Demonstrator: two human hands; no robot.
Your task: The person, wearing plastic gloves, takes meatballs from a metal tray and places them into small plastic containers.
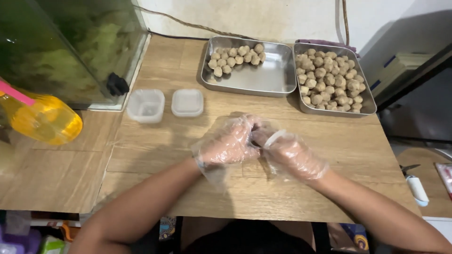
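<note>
Between the gloved hands (256,143), perhaps a ball (256,139).

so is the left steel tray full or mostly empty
Mostly empty: the left steel tray holds only a small cluster of brown balls in its far left corner. The right steel tray is nearly full.

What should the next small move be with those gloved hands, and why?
Probably finish seating the glove: the left hand is tugging the loose plastic glove on the right hand above the table. Neither hand holds a ball yet, and both metal trays of brown balls lie beyond them.
</note>
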